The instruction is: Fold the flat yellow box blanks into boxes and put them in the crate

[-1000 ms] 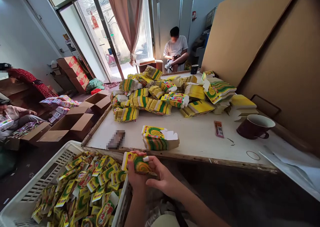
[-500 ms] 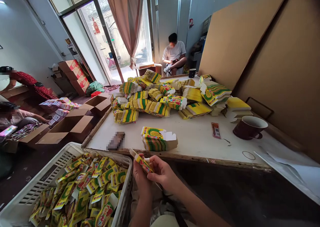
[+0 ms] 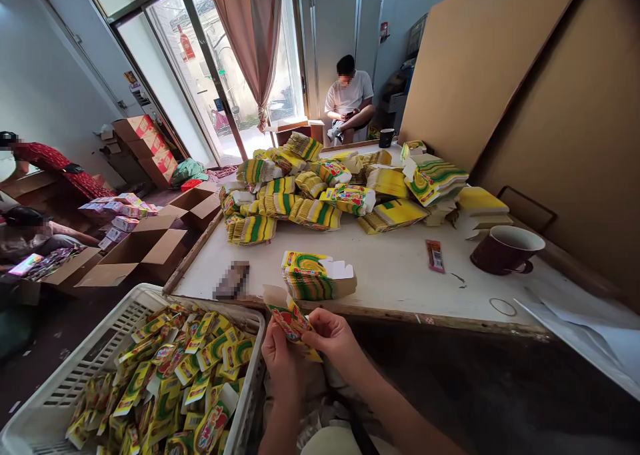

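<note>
A small yellow printed carton point(image 3: 289, 316), its end flap standing up, is held between both hands just in front of the table edge. My left hand point(image 3: 281, 351) grips its left side, with the fingers partly hidden behind it. On the other side, my right hand point(image 3: 333, 338) pinches the carton with thumb and fingers. Behind it, on the table, lies a stack of flat yellow-and-green cartons point(image 3: 317, 276). To my left, many small yellow cartons point(image 3: 193, 368) lie in a white plastic basket point(image 3: 257, 331).
Bundles of flat cartons point(image 3: 315, 201) cover the table's point(image 3: 395, 275) far part. On the right are a dark red mug point(image 3: 493, 258), a small red packet point(image 3: 435, 256) and paper sheets point(image 3: 595, 341). Open cardboard boxes point(image 3: 115, 275) and co-workers are at left; a person point(image 3: 350, 98) sits beyond the table.
The carton has turned and widened in my hands, now showing a broad printed face and a raised flap. My right hand has shifted slightly right. The camera view has tilted a little.
</note>
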The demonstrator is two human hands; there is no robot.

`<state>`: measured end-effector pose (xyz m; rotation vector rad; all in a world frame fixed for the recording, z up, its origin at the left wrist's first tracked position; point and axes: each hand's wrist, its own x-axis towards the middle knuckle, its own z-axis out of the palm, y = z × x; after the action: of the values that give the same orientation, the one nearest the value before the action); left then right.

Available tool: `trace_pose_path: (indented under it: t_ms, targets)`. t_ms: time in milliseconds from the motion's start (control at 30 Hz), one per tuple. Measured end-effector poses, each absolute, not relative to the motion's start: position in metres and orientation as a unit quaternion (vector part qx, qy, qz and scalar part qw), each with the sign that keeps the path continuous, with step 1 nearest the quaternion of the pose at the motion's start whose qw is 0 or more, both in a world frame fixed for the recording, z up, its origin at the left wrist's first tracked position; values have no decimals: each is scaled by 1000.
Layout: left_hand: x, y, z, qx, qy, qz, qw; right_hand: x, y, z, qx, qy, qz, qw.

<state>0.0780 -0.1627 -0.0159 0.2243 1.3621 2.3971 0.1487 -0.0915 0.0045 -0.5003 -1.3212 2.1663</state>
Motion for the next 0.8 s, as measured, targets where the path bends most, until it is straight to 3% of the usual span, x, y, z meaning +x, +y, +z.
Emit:
trace_pose_path:
  t_ms: [233,467,600,700,800]
  targets:
    - [65,-166,-21,57,505,840,189,150,-92,-5,-220,-578,726,301]
    - [48,-174,-17,126,487,832,234,174,-74,-1,-190,-652,688,255]
    - [34,-191,3,243,525,787,212,190,-58,2,-182,-758,549,302]
    - [28,-206,21,378,592,671,236,200,-53,9,-132,-869,384,283]
    - [35,-208,23,474,664,488,310,202,-59,15,-58,-913,303,267]
